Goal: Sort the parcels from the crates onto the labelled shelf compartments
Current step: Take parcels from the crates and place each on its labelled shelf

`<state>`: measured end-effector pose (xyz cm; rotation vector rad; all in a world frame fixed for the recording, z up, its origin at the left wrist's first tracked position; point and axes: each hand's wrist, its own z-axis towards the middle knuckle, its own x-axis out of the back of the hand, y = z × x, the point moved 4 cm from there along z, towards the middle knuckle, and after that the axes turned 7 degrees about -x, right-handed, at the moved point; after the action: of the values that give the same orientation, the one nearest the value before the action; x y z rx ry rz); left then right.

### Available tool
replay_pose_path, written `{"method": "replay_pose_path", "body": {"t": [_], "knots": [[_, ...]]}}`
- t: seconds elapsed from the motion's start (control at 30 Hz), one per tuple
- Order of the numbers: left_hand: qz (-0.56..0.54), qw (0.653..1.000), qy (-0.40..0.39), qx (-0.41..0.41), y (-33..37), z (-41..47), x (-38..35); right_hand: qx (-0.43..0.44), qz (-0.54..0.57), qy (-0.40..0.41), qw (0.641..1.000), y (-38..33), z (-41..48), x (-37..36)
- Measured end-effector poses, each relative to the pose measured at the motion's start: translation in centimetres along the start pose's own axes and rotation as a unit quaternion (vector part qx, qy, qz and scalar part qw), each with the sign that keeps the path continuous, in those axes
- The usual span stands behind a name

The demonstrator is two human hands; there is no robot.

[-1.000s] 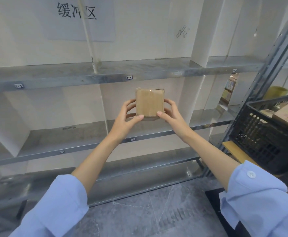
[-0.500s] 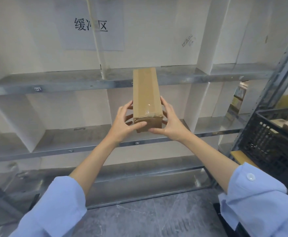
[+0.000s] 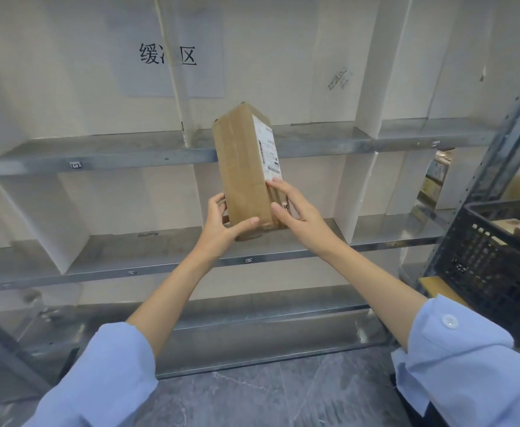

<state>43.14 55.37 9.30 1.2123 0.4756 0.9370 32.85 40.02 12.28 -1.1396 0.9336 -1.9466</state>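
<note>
The parcel [image 3: 243,167], a tall brown carton, is held nearly upright in the air before the shelf [image 3: 160,155]. The left grip [image 3: 221,224] curls round its lower left edge, and the right grip [image 3: 295,214] curls round its lower right side. The print on its white shipping label [image 3: 268,146] is too small to read. The wall sign [image 3: 167,53] shows "缓" and "区", with the middle character hidden. A shelf tag [image 3: 76,164] reads "1-2". A black crate [image 3: 493,257] stands to the right.
</note>
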Motion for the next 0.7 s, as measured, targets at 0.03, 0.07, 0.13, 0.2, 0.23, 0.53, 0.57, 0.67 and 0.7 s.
{"method": "replay_pose_path", "body": {"t": [0.03, 0.07, 0.13, 0.2, 0.23, 0.53, 0.57, 0.67, 0.7], "knots": [[-0.006, 1.0, 0.01, 0.0, 0.1, 0.0, 0.0, 0.008, -0.002, 0.008, 1.0, -0.1, 0.1, 0.0], [-0.01, 1.0, 0.019, -0.002, 0.2, 0.0, 0.0, 0.018, -0.003, 0.018, 1.0, -0.1, 0.2, 0.1], [-0.008, 0.999, 0.032, -0.001, 0.2, 0.0, 0.3, 0.032, -0.014, 0.049, 0.998, -0.1, 0.4, 0.3], [0.001, 0.999, 0.032, -0.002, 0.4, 0.1, 0.7, 0.026, 0.007, 0.078, 0.997, 0.3, 0.6, 0.6], [0.006, 1.0, 0.028, -0.001, 0.4, 0.1, 0.8, 0.009, 0.041, 0.086, 0.995, 0.6, 0.7, 0.8], [0.082, 0.995, 0.023, -0.043, 0.9, -0.3, 1.1, -0.068, 0.059, 0.055, 0.994, 2.3, 1.3, 1.1], [0.088, 0.995, 0.021, -0.047, 0.9, -0.3, 1.2, -0.069, 0.056, 0.054, 0.995, 2.3, 1.2, 1.1], [0.095, 0.994, 0.019, -0.049, 1.2, -0.4, 1.4, -0.062, 0.057, 0.044, 0.995, 2.1, 1.0, 0.8], [0.093, 0.994, 0.022, -0.049, 1.4, -0.4, 1.5, -0.063, 0.059, 0.041, 0.995, 2.0, 0.9, 0.7]]}}
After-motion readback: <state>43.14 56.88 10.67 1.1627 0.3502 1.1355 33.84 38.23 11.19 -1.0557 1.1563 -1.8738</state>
